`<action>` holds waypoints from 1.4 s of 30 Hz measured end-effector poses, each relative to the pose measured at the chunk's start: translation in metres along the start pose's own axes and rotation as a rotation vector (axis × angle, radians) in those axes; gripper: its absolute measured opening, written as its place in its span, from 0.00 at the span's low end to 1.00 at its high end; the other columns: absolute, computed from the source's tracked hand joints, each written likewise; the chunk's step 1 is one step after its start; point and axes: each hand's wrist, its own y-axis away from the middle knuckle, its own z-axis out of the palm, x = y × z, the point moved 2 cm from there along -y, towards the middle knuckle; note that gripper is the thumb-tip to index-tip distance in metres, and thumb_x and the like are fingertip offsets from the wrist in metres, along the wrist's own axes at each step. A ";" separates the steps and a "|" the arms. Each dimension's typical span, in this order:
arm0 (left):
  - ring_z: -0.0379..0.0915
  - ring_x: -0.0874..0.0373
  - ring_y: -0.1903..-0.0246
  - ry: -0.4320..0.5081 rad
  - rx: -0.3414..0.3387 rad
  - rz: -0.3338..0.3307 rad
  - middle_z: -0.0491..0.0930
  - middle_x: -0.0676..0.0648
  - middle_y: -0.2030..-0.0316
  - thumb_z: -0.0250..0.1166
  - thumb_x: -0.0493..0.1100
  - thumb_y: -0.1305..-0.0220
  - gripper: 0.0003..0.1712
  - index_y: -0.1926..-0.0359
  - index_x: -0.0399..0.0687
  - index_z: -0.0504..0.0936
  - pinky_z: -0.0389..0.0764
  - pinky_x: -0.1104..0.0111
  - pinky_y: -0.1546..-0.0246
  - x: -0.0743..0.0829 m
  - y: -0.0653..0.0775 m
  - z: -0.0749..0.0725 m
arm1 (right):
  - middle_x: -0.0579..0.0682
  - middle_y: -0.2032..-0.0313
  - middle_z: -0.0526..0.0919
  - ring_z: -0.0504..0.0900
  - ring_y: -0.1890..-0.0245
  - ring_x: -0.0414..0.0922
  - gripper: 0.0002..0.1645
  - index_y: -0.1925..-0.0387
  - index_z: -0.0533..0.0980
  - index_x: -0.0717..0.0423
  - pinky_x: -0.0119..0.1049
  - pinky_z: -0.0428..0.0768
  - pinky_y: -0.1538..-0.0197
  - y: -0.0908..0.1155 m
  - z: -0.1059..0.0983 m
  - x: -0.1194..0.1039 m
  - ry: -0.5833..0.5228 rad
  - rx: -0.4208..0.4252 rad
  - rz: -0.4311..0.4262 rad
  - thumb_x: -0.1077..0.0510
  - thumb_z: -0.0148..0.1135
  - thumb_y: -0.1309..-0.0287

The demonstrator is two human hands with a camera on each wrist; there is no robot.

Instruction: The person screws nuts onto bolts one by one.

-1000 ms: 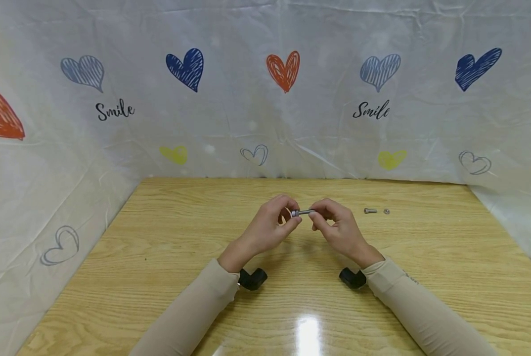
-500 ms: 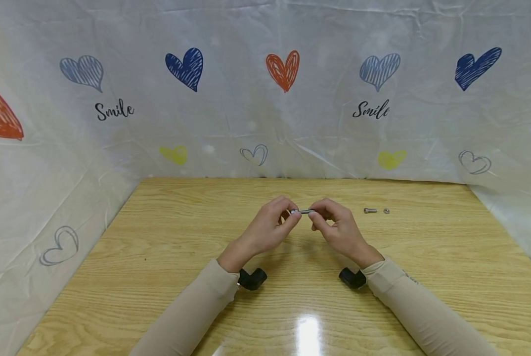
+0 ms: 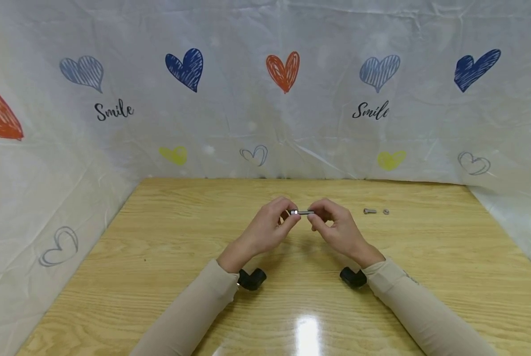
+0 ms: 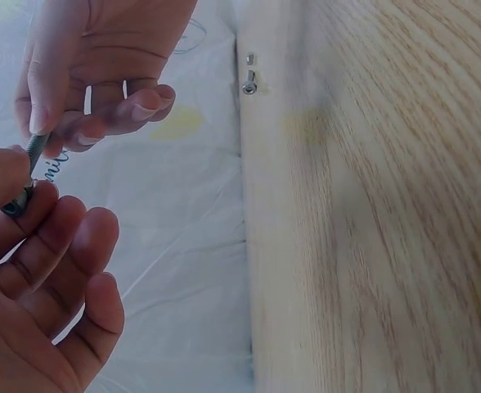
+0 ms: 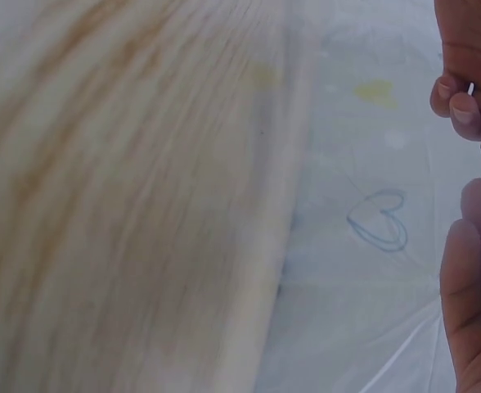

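A socket-head bolt (image 3: pixel 304 212) is held level between both hands over the table's far half. My left hand (image 3: pixel 265 228) pinches its head end between thumb and forefinger; a nut (image 3: pixel 295 212) appears on the shank close to the head. At the threaded end, the thumb and fingertips of my right hand (image 3: pixel 338 228) hold the tip. The bolt's thread (image 4: pixel 36 149) shows between the two hands in the left wrist view, the head partly hidden by left fingers. In the right wrist view only parts of the right hand (image 5: pixel 474 303) and left hand (image 5: pixel 474 49) show.
Right of the hands, a second bolt (image 3: pixel 370 211) lies on the wooden table (image 3: pixel 158 296) beside a loose nut (image 3: pixel 386 211). A white cloth (image 3: pixel 319 118) with printed hearts stands behind the table and along its sides. Black wrist mounts (image 3: pixel 252 280) sit below both wrists.
The left thumb and forefinger have closed from a wider gap onto the head end and shifted slightly. The right fingers have parted a little, showing the bolt's tip. The arms stay put.
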 end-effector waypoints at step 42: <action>0.70 0.63 0.68 -0.180 -0.179 -0.056 0.74 0.53 0.64 0.58 0.46 0.30 0.07 0.62 0.48 0.76 0.74 0.70 0.67 -0.018 -0.002 -0.016 | 0.43 0.69 0.78 0.76 0.74 0.39 0.05 0.60 0.78 0.55 0.37 0.77 0.68 -0.017 0.002 0.044 0.161 -0.199 -0.048 0.59 0.58 0.34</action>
